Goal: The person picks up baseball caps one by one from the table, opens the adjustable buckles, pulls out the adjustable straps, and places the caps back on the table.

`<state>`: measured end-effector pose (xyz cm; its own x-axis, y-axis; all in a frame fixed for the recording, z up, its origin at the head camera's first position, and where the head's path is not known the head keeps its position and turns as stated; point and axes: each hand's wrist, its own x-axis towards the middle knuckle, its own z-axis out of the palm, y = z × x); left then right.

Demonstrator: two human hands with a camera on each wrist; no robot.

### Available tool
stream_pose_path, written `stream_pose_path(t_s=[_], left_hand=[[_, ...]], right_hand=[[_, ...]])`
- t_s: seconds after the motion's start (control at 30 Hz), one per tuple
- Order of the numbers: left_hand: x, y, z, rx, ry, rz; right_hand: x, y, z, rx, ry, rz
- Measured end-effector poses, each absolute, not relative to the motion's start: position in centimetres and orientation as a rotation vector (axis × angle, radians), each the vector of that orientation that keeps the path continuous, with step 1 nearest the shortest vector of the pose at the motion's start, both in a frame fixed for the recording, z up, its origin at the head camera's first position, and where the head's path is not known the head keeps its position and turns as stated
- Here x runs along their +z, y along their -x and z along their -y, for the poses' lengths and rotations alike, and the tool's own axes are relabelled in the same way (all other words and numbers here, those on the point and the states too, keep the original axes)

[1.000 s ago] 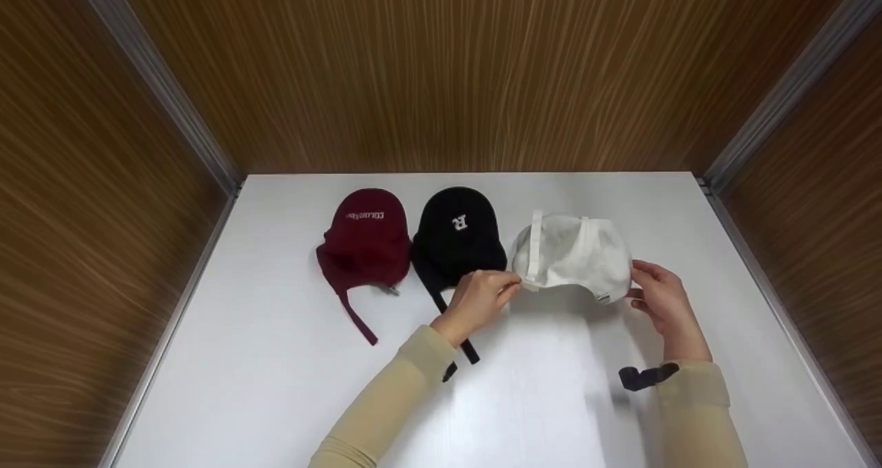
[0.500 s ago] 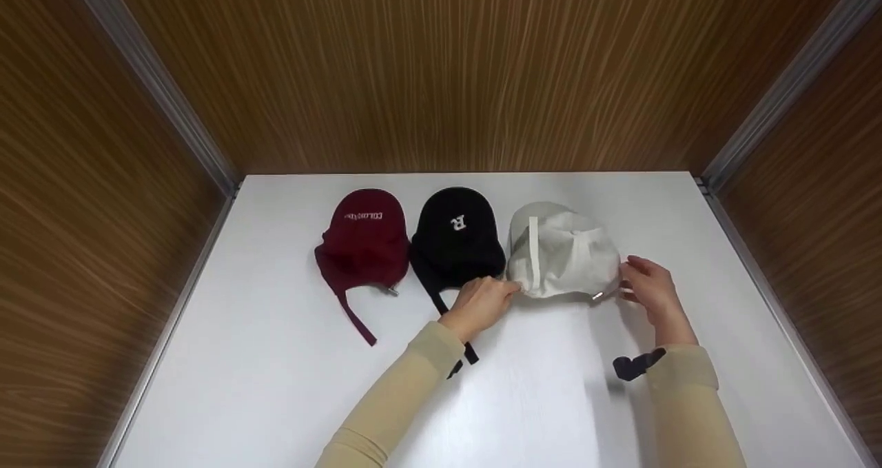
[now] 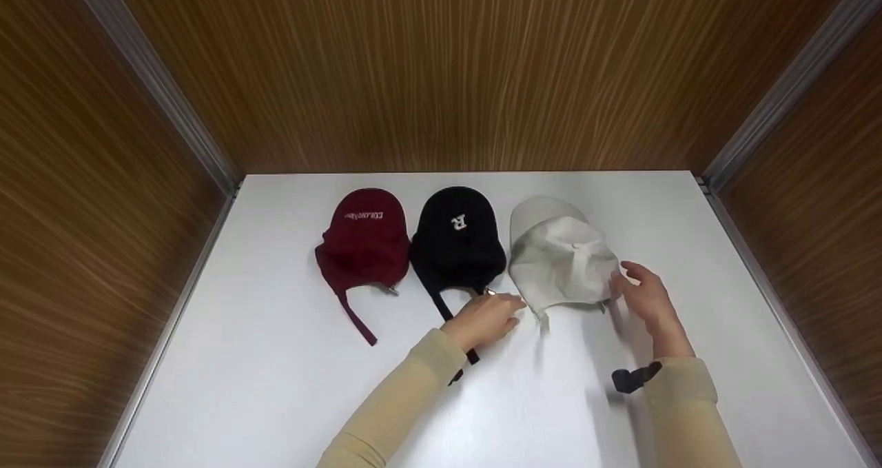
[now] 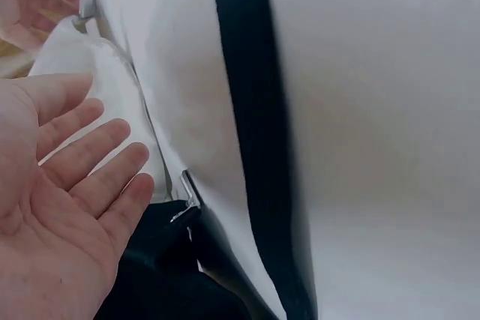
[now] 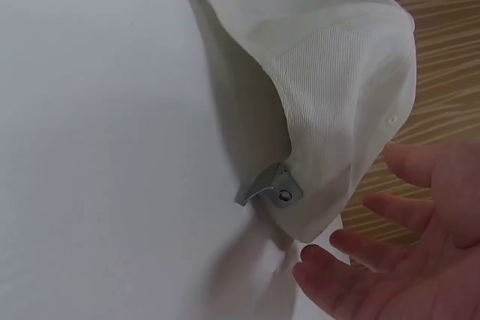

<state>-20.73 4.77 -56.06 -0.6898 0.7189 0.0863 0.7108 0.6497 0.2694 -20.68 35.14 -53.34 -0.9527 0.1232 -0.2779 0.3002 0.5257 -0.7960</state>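
A white baseball cap lies on the white table, its brim toward the back and its strap hanging at the front left. My left hand is beside that strap, over the front of a black cap; the left wrist view shows its palm with fingers loosely extended and nothing held. At the white cap's right side is my right hand, fingers relaxed and parted. In the right wrist view a metal buckle hangs at the cap's edge, close to those fingertips.
A maroon cap with white lettering lies left of the black one, so the caps form a row. Both dark caps trail loose straps toward the front. Wood-grain panels stand behind and on both sides of the table.
The white cap has come down and turned, so its brim shows at the back. Its strap has dropped toward the front. My left hand has let go and moved slightly forward.
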Motion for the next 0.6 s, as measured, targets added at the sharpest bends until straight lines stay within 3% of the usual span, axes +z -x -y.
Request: stream_pose_path(t_s=[0.6], left_hand=[[-56.6,20.2,-6.5,0.241,-1.317,-2.71]], right_hand=[[-52.7,19.8,-32.4,-1.368,-0.237,-2.581]])
